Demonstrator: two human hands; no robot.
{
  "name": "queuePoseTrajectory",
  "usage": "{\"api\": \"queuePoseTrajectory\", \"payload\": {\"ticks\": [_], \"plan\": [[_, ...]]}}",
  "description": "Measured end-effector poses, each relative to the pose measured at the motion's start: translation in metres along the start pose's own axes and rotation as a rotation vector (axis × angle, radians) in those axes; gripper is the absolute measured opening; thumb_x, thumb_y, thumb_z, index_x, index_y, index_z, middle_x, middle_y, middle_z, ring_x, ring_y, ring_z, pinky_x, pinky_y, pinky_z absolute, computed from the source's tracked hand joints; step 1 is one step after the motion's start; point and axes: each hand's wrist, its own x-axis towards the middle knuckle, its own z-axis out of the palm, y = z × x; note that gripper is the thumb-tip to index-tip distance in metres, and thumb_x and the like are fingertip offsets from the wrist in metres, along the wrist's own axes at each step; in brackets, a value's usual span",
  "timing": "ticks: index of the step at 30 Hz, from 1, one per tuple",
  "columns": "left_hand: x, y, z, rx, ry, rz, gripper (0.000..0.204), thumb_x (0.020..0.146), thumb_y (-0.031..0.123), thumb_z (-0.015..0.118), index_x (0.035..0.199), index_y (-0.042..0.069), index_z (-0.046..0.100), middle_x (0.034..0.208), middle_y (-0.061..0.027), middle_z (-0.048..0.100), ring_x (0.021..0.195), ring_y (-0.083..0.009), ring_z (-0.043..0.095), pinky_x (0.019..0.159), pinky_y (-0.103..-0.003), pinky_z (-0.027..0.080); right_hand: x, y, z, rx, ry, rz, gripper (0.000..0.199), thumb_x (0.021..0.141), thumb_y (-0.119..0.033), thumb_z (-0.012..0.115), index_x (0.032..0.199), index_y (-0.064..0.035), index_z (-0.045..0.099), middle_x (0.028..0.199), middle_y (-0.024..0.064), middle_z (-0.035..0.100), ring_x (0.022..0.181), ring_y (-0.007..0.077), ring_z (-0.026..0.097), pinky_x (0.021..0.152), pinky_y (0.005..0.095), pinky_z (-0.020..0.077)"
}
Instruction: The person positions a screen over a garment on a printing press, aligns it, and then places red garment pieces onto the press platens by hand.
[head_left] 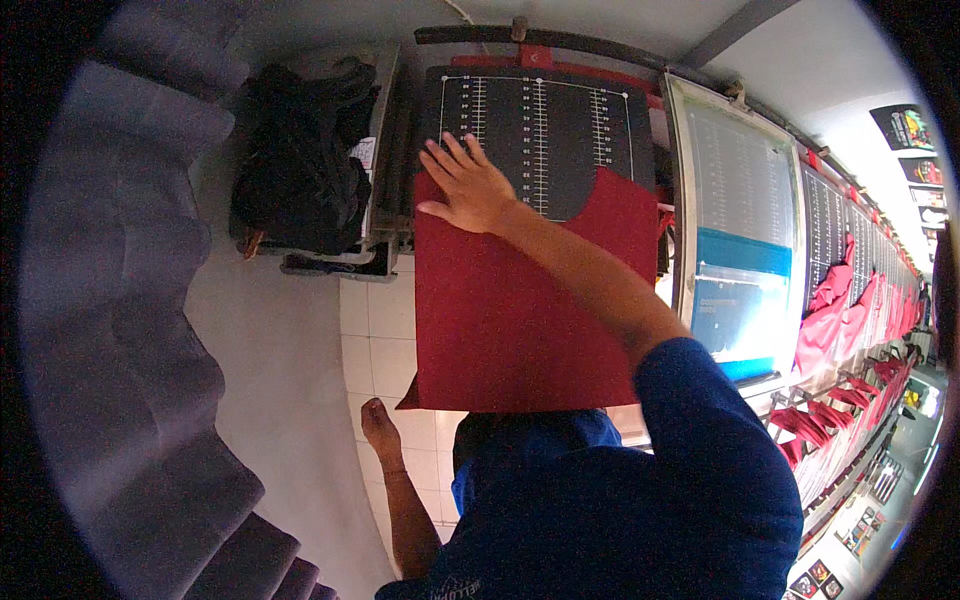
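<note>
A dark red cut piece of fabric (520,310) with a curved neckline lies over a black board (580,130) marked with white rulings and scale ticks. My right hand (470,188) rests flat across the fabric's far left shoulder, fingers spread and their tips reaching onto the bare board. That arm crosses above the cloth from the lower right. Beside the board's near left corner, my left hand (381,428) is curled closed, apart from the fabric's loose corner. Whatever its fingers may hold is hidden.
A framed printing screen (740,230) with a blue lower band stands right of the board. Farther right, more ruled boards carry red fabric pieces (828,305). Black cloth (305,155) is heaped on a stand at the left. A grey pleated curtain (120,300) hangs along the left side.
</note>
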Motion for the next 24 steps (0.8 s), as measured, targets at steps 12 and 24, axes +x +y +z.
{"api": "queuePoseTrajectory", "payload": {"ticks": [12,24], "plan": [[-0.045,0.205,0.072,0.569,-0.193,0.446,0.067,0.097,0.038,0.050,0.144,-0.006,0.032,0.152,-0.0286,0.024,0.143,-0.0461,0.018,0.115,-0.057,0.016,-0.221,0.019,-0.069,0.219,-0.573,-0.113,0.079,0.089,-0.052,0.055,0.149,-0.0096,0.030,0.156,0.0141,0.027,0.146,0.0306,0.020,0.120,0.0487,0.0091],[0.044,0.335,0.166,0.615,-0.277,0.843,0.071,0.097,0.046,0.044,0.148,-0.001,0.028,0.157,-0.0164,0.023,0.146,-0.0365,0.015,0.118,-0.054,0.009,-0.259,0.028,-0.077,-0.269,-0.315,0.290,0.084,0.090,-0.064,0.040,0.147,-0.0032,0.032,0.154,0.0165,0.029,0.144,0.0366,0.023,0.117,0.0546,0.0131]]}}
